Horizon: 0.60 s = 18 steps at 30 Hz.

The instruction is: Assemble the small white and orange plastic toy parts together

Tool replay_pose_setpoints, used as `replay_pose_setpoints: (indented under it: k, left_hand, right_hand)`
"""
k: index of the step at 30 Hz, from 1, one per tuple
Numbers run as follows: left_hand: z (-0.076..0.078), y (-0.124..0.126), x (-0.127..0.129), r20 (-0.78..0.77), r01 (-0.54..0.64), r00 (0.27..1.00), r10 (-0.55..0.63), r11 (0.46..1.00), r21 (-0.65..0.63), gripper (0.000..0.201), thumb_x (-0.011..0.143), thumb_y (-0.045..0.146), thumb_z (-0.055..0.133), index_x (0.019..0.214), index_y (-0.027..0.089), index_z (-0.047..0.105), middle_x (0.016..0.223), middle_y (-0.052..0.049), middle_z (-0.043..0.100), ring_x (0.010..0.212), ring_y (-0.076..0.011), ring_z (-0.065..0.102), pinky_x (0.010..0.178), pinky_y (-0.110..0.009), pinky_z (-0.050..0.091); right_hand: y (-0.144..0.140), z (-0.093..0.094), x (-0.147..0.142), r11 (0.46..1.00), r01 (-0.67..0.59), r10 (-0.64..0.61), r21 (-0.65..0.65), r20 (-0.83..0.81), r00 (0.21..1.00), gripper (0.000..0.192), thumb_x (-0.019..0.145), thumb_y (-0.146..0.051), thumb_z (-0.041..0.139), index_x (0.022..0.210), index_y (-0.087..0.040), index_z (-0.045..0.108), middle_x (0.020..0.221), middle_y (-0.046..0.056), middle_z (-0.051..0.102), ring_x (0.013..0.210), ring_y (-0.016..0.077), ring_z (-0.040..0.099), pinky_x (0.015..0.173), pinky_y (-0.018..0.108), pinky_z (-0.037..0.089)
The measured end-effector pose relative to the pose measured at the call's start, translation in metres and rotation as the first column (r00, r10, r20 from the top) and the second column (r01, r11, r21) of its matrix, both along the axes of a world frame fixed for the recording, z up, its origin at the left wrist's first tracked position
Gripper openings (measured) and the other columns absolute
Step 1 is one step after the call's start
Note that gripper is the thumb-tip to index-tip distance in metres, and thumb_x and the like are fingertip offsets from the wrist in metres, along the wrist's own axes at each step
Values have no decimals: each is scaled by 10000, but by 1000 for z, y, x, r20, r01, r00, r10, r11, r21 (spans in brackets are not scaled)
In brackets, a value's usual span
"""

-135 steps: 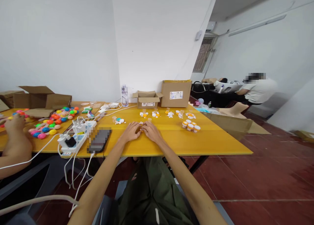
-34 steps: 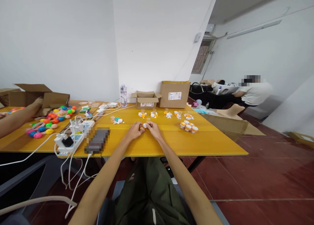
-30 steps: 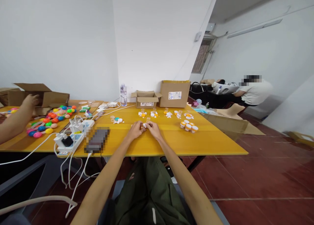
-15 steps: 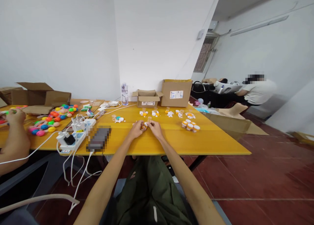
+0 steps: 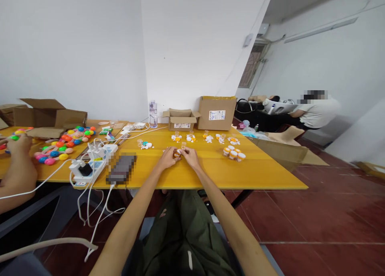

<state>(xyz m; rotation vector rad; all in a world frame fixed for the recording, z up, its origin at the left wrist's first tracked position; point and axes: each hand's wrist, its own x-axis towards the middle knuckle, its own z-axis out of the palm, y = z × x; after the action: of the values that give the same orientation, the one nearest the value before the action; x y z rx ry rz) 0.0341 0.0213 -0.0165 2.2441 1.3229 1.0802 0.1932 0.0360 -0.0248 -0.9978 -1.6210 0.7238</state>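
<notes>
My left hand (image 5: 169, 159) is closed around a small orange jar (image 5: 177, 154) over the near middle of the table. At the jar's top my right hand (image 5: 190, 158) pinches, with a bit of white showing by its fingertips. Whether that white part is a lid or a loose piece is too small to tell. Just beyond my fingers stands a clear small cup (image 5: 183, 145). To the right, several orange jars with white lids (image 5: 233, 153) stand in a tight cluster.
Little piles of white pieces (image 5: 208, 139) with small cups and lids line the table's far side. Behind them are an open carton (image 5: 181, 121), a closed box (image 5: 217, 113) and a bottle (image 5: 153, 114). Leftward lie a phone (image 5: 122, 169), a power strip (image 5: 102, 161) and colourful balls (image 5: 63, 147).
Both hands stay together at the jar with only slight finger movement. The co-worker's hand at the far left has shifted a little among the coloured balls.
</notes>
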Motion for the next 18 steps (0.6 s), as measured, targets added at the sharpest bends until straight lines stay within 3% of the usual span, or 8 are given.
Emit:
replay_pose_setpoints:
  k: [18]
  left_hand:
    - [-3,4,-2,76,75,995,-71,996,-50,260,794,198,647,1051,201,608,933,-42,685,893,-207,638,883,-365,499]
  right_hand:
    - [1,-1,0,1000,-1,1,0,6,1000,309,767,-470,603,604,-209,629,608,8,635,628,188,578,593,283,437]
